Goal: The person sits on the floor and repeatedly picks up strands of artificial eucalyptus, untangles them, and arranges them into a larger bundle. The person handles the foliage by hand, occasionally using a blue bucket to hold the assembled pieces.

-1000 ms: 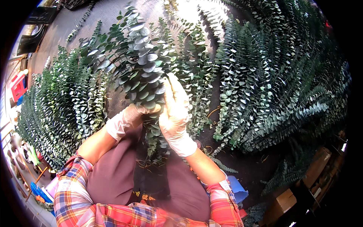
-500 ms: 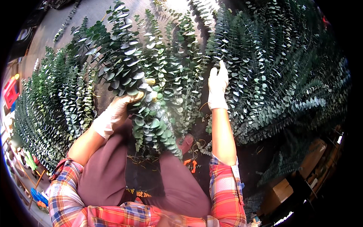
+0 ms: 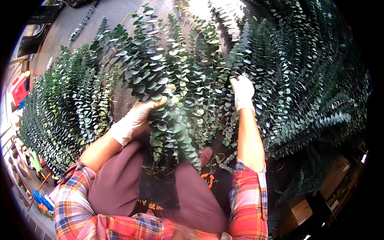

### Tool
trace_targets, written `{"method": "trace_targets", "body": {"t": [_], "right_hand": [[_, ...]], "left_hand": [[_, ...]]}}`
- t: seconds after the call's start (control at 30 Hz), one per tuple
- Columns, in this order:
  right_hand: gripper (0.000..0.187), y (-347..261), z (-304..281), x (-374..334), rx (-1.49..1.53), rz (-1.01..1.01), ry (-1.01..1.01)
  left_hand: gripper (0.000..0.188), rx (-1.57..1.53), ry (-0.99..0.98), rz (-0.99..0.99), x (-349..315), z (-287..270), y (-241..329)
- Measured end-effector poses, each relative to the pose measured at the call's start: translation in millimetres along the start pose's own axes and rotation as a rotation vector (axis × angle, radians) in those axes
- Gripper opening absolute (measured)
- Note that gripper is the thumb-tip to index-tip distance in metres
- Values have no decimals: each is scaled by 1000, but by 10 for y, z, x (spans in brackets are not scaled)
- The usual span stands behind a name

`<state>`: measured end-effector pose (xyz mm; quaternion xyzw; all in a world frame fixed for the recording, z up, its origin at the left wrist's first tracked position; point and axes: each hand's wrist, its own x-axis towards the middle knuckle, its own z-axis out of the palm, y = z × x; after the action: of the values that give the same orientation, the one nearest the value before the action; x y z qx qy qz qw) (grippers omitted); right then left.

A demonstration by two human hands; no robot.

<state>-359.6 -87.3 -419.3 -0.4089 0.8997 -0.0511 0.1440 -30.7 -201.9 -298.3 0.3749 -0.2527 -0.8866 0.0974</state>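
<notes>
My left hand (image 3: 140, 116), in a pale glove, is closed round the middle of a bunch of eucalyptus stems (image 3: 148, 70) with round grey-green leaves. The bunch stands tilted above my lap, its lower leaves hanging between my knees. My right hand (image 3: 243, 94), gloved too, has its fingers closed at the near side of a large eucalyptus heap (image 3: 280, 76). They pinch a leafy stem (image 3: 242, 60) there; the exact grip is partly hidden by leaves. More loose eucalyptus stems (image 3: 206, 76) lie between the two hands.
Another thick eucalyptus pile (image 3: 64, 108) lies to my left. A cutting tool with orange handles (image 3: 209, 179) rests on the dark ground beside my foot (image 3: 205, 156). A cardboard box (image 3: 301, 212) is at the lower right, a red container (image 3: 20, 90) at the far left.
My right hand's fingers, stretched out before, have closed on a stem at the right heap. My left hand still holds its bunch. The whole view has shifted slightly.
</notes>
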Motion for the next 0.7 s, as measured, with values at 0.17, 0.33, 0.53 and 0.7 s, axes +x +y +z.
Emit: {"method": "trace_targets", "body": {"t": [0.17,0.33,0.53,0.7], "right_hand": [[17,-744,-784,-606,1000,263,-279],[37,-1141,-782,-1359,880,-320,-165],[58,-1383,-727,-1550,621,-543,-191],[63,-1591,-802,-1533,409,-621,-148]], "left_hand": [[50,-47,149,-219,-134,2,108],[48,-34,98,-93,-104,-16,5],[56,136,102,-156,-165,-10,62],[71,146,57,86,-116,113,36]]}}
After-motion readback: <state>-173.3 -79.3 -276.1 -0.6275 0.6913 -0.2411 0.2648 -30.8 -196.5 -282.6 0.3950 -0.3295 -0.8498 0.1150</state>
